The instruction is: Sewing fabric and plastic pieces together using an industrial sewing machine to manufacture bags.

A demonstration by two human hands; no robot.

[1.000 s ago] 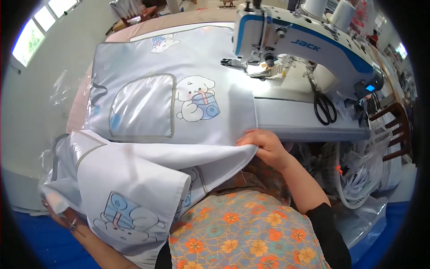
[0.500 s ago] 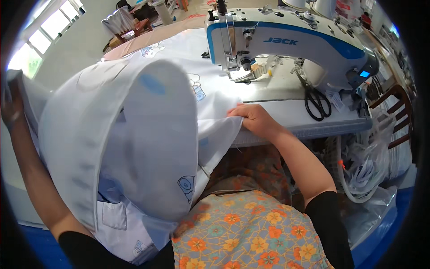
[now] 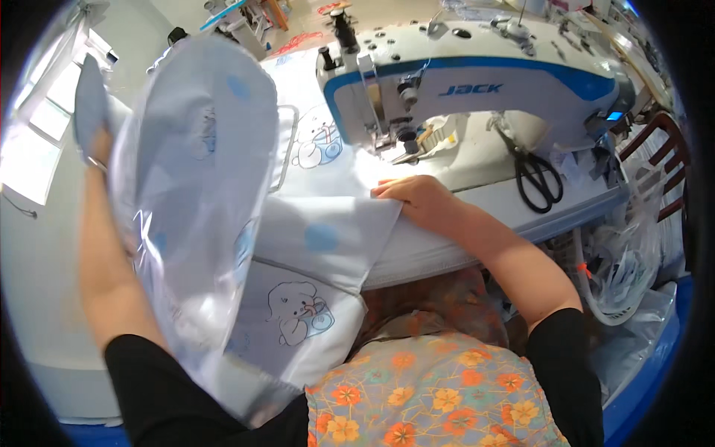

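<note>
A large white-and-pale-blue cloth (image 3: 201, 164) with cartoon bear prints spreads from the table down over my lap. My left hand (image 3: 99, 145) holds its far left part raised high, and the fingers are partly hidden in the fabric. The lifted part stands up in a tall, rounded fold. My right hand (image 3: 424, 200) pinches the cloth's edge at the table's front, just in front of the needle area. A grey seam line crosses the cloth below that hand. The white and blue sewing machine (image 3: 484, 93) stands behind, its presser foot lit and close to the cloth.
Black-handled scissors (image 3: 538, 179) lie on the sewing table (image 3: 432, 249), right of my right hand. At the lower right is a white basket (image 3: 607, 309) with clear plastic in it. A brown wooden chair (image 3: 663, 160) stands beyond. A window (image 3: 45, 141) is at the left.
My left hand has swung up and inward, lifting the cloth into a taller, narrower fold. More of the bear print and the seam now show. My right hand keeps its pinch at the edge.
</note>
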